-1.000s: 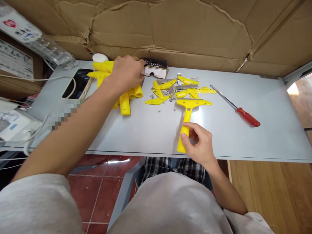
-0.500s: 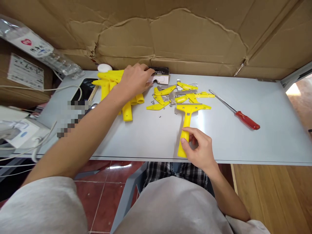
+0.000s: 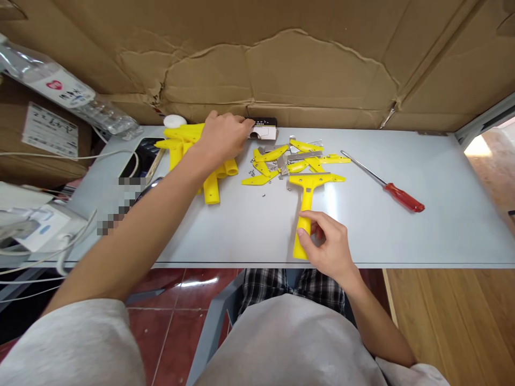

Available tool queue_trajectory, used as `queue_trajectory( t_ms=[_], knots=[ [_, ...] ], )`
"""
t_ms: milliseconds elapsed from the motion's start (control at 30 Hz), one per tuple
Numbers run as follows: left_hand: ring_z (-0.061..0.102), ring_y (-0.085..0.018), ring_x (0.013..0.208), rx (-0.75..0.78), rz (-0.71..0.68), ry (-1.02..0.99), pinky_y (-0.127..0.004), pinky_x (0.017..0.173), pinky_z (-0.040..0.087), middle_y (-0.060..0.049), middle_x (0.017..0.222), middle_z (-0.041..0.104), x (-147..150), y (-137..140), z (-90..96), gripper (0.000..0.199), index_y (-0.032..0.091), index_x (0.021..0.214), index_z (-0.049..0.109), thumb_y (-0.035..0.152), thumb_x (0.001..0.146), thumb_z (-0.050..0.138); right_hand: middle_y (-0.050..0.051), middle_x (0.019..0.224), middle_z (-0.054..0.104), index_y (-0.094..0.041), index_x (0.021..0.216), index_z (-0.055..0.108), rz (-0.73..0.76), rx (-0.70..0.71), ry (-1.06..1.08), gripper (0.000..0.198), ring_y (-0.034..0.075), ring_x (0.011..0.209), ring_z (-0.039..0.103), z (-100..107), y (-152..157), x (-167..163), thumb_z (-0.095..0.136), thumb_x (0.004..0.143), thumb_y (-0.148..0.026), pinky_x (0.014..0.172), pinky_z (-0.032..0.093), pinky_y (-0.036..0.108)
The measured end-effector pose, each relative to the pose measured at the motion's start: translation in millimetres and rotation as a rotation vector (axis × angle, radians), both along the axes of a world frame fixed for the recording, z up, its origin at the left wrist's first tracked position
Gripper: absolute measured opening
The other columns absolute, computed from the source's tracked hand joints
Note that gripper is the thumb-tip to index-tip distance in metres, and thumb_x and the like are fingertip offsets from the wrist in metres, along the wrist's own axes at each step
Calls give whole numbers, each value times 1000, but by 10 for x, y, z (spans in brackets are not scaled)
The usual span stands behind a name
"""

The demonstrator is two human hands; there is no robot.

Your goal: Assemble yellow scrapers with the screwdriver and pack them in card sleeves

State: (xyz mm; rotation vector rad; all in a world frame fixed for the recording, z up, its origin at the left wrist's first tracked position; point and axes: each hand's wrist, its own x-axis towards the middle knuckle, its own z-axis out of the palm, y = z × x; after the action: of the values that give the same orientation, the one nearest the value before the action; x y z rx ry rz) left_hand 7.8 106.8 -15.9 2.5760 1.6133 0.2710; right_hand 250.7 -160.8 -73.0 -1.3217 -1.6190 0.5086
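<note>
Cardboard (image 3: 306, 69): one big creased brown sheet at the back, with more of it showing than a second ago since the whole view's tipped up a bit
Surface (image 3: 249, 236): one, pale grey
Bottle (image 3: 66, 88): one, clear plastic, tilted, off at the left end
Yellow handles (image 3: 211, 187): at least four in a heap, partly hidden by the left forearm (image 3: 148, 230), so no exact count
Screwdriver (image 3: 386, 185): one, red handle, lying to the right
Yellow scraper (image 3: 306, 202): one, near edge of the surface, head pointing away, just in front of the loose parts
Left hand (image 3: 226, 135): over the left end of the box (image 3: 264, 130) (one, black and white), covering more of it than before; can't tell if that grip is closed on anything
Right hand (image 3: 328, 244): grip pinching the scraper's handle, thumb and index finger, same hold as earlier
Yellow plates (image 3: 272, 154): about seven, overlapping
Metal strips (image 3: 304, 155): at least three, mixed in
Screws (image 3: 264, 195): a bunch, too tiny to count
</note>
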Motion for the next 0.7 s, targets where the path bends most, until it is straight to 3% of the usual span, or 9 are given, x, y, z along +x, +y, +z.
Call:
queue_trajectory(
  t_ms=[200, 300, 500, 700],
  knots=[
    [50, -34, 137, 59, -36, 66, -69, 122, 29, -10, 153, 69, 6, -69, 205, 48, 22, 152, 61, 35, 109, 44, 3, 98, 80, -23, 118, 76, -4, -19, 7, 22, 12, 71, 65, -14, -2, 5, 70, 100, -32, 64, 56, 28],
    [47, -33, 141, 55, -42, 22, -70, 124, 25, -6, 158, 66, 11, -90, 214, 51, 23, 154, 58, 39, 109, 42, 2, 94, 79, -22, 118, 77, -13, -10, 9, 22, 11, 69, 64, -9, 2, 7, 70, 99, -31, 64, 55, 27],
    [34, -30, 149, 14, -9, -140, -66, 130, 7, 5, 170, 55, 16, -43, 187, 64, 29, 156, 52, 66, 104, 40, 2, 88, 77, -22, 117, 77, -19, -29, 19, 22, 11, 66, 63, -7, 9, 8, 70, 99, -33, 62, 54, 27],
    [31, -26, 148, 42, -13, -179, -60, 131, 7, 11, 163, 61, 39, 32, 174, 65, 35, 153, 52, 74, 103, 37, 1, 83, 75, -22, 116, 77, -37, -55, 39, 23, 12, 63, 59, -9, 9, 12, 69, 98, -36, 61, 54, 28]
  ],
)
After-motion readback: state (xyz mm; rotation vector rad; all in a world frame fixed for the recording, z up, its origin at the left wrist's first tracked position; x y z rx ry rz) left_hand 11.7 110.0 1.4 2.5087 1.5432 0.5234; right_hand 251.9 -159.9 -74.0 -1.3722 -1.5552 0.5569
